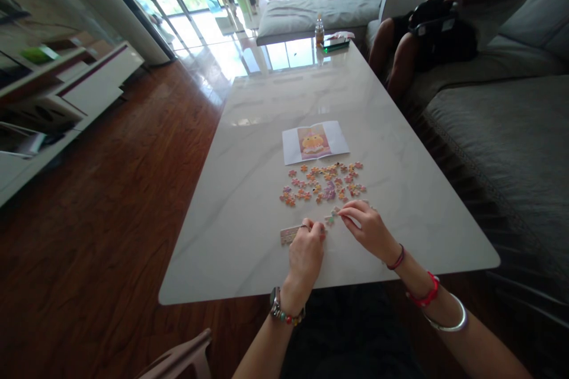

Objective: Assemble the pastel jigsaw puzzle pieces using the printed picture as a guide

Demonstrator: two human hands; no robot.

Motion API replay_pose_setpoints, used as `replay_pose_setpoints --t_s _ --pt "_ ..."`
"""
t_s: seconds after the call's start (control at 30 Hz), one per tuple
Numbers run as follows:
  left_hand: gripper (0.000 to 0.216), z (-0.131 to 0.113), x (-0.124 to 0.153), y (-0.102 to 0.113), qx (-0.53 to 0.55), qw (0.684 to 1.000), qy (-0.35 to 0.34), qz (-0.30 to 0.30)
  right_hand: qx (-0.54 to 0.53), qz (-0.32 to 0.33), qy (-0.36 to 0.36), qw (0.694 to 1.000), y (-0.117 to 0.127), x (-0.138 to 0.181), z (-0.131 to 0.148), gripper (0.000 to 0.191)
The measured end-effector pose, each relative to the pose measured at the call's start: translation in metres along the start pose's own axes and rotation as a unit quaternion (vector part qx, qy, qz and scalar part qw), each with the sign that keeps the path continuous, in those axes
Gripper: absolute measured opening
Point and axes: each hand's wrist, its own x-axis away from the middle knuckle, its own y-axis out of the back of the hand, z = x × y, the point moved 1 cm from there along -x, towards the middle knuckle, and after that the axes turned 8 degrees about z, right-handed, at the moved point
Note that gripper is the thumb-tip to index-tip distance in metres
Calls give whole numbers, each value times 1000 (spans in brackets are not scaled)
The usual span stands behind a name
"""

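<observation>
Head view: left hand (pixel 306 249) pinched joined strip of puzzle pieces (pixel 291 234) flat on marble table (pixel 249 237); right hand (pixel 367 226) pinched single puzzle piece (pixel 332 215) just beside strip, near loose pile (pixel 323 183). Piece judged light, thin, stiff card, slid easily on slick top; best gripped by edges

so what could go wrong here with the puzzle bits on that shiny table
1. The loose puzzle pieces lie scattered on the glossy marble table; a sleeve or wrist might sweep some away.
2. The right hand pinches a small piece by its fingertips; it could slip.
3. The left hand rests on the joined strip, near the table's edge, and may nudge it off.
</observation>
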Motion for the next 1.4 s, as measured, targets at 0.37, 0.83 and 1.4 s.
replay_pose_setpoints --t_s 0.37,0.83,1.4 --pt "16 -1 0 1 7 1000 21 1 16 2 -3 1000 7 -1 -3 16" --pt "21 4 5 10 20 999 27 -25 70 -44 -85 993 37 26 -40 15" --pt "33 -5 47 -16 -44 996 -15 -78 81 86 -79 990 35 11 -35 15"
